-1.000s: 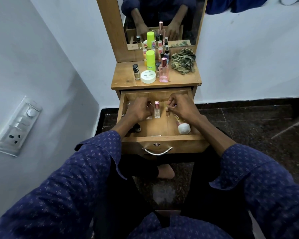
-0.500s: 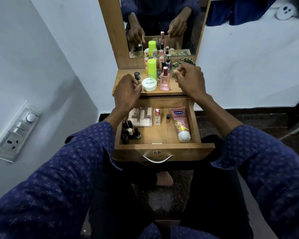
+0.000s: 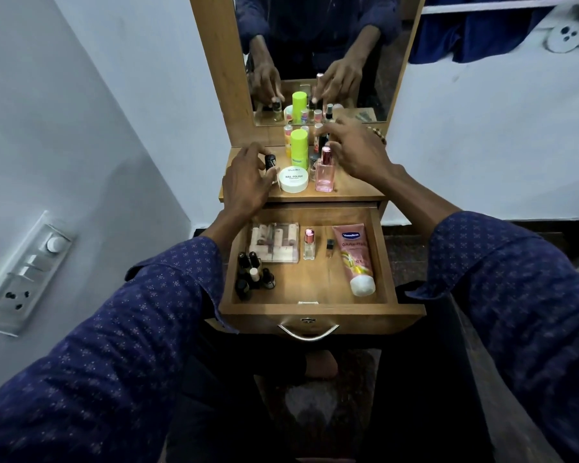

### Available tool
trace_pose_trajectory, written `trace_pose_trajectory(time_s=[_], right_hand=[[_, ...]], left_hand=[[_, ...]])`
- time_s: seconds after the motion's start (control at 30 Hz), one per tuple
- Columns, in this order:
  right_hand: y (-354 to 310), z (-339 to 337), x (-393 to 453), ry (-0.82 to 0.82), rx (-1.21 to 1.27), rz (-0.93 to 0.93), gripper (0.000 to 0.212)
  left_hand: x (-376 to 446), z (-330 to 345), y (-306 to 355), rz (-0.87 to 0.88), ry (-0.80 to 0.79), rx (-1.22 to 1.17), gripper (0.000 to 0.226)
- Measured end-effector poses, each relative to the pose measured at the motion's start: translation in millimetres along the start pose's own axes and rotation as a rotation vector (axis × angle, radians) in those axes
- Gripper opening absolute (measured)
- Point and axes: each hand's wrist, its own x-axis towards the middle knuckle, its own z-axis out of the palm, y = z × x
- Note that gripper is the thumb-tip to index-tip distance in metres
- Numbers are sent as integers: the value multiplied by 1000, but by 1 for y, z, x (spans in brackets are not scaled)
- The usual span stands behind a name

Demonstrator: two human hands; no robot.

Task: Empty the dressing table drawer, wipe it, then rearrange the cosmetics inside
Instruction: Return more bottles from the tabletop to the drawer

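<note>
The left hand [image 3: 246, 182] curls its fingers round a small dark-capped bottle [image 3: 270, 162] standing on the wooden dressing table [image 3: 355, 190], just beside a round white nail-polish tub [image 3: 293, 179]. The right hand [image 3: 356, 150] reaches among the bottles behind a square pink glass perfume bottle [image 3: 325, 170]; whether it grips one I cannot tell. Below, the open wooden drawer [image 3: 321, 310] holds a pink lotion tube [image 3: 356, 259], a clear lipstick case [image 3: 274, 242], a cluster of dark nail-polish bottles [image 3: 253, 274] and two small vials.
</note>
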Motion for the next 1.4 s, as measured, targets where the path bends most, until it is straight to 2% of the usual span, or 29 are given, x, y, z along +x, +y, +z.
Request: trace_pose_trajectory(time_s=[0.13, 0.37, 0.5, 0.73, 0.93, 1.07, 1.2, 1.4], right_hand=[[2, 0, 2, 86, 60, 28, 20], [7, -12, -19, 188, 143, 192, 17], [7, -26, -37, 248, 164, 271, 17], [-2, -46, -76, 297, 193, 254, 19], [-29, -42, -110, 246, 306, 173, 14], [-60, -27, -127, 161, 315, 104, 10], [-90, -5, -137, 76, 237, 97, 14], [-116, 33, -144, -5, 125, 162, 26]], left_hand=[[2, -2, -2, -14, 3, -43, 23], [-6, -5, 3, -44, 18, -138, 23], [-20, -7, 8, 8, 49, -168, 23], [-53, -12, 9, -14, -7, -314, 26], [-85, -25, 13, -7, -121, -393, 26], [-103, -44, 9, 54, -251, -302, 26], [-120, -59, -2, 78, -359, -212, 27], [-141, -69, -19, 61, -417, -164, 27]])
